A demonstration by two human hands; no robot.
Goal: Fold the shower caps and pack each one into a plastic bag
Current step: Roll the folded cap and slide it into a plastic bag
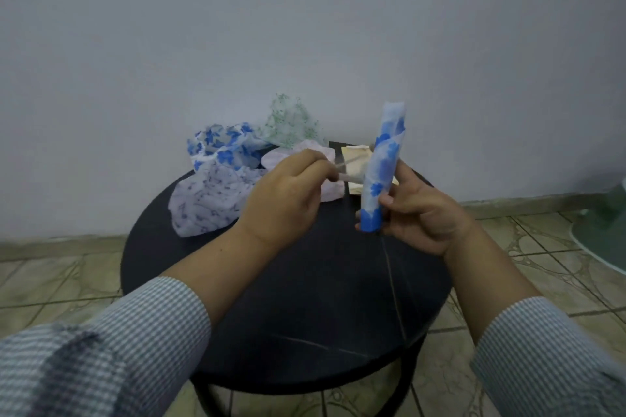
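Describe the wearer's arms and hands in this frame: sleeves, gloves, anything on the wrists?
Both arms wear long sleeves in a fine grey-and-white check, pushed up to mid-forearm. The left sleeve shows a darker grey patch near the frame edge. The left hand and right hand are bare: no gloves, watch or rings visible.

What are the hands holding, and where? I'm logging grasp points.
The right hand grips the folded blue-flowered shower cap near its lower end. The left hand pinches something thin, seemingly clear plastic.

Left hand: raised above the table, back toward the camera, fingers curled, fingertips pinching something thin; blurred. Right hand: raised just beside the left, thumb and fingers gripping the lower part of a rolled cap. Both forearms bare below checked sleeves.
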